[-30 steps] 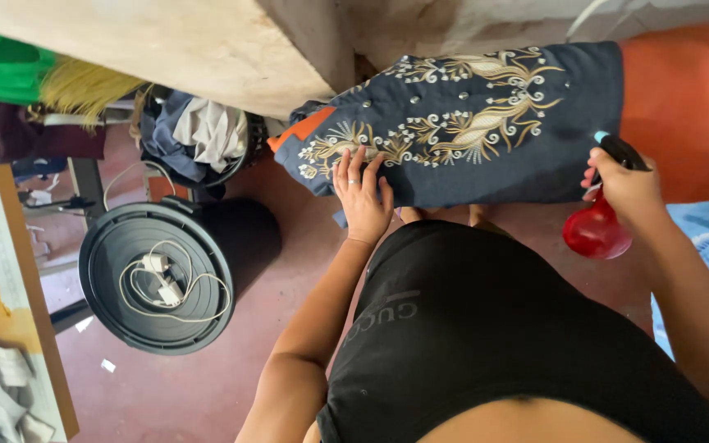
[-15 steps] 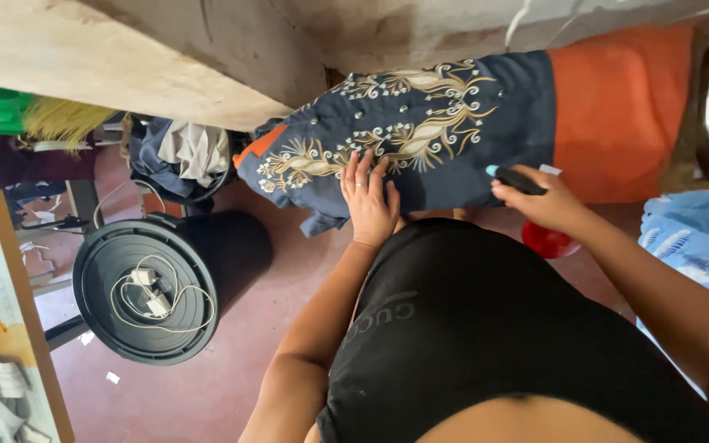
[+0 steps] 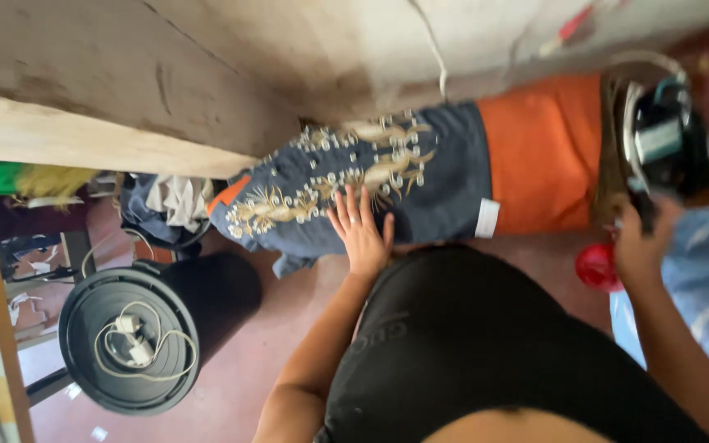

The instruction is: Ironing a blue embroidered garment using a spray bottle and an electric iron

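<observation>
left hand: no grip, flat, fingers spread, pinning the dark embroidered garment smooth on the orange-padded worktop | right hand: raised to the blurred iron, grip cannot be told | red spray bottle just beside the right hand | lidded black bin on the floor, apart

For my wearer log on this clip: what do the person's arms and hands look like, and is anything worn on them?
Both arms are bare, with no sleeves visible down to the wrists. The left hand wears no glove, and a ring seems to sit on one finger, though blur makes that uncertain. The right hand is also ungloved; it is too blurred to tell any jewellery.
</observation>
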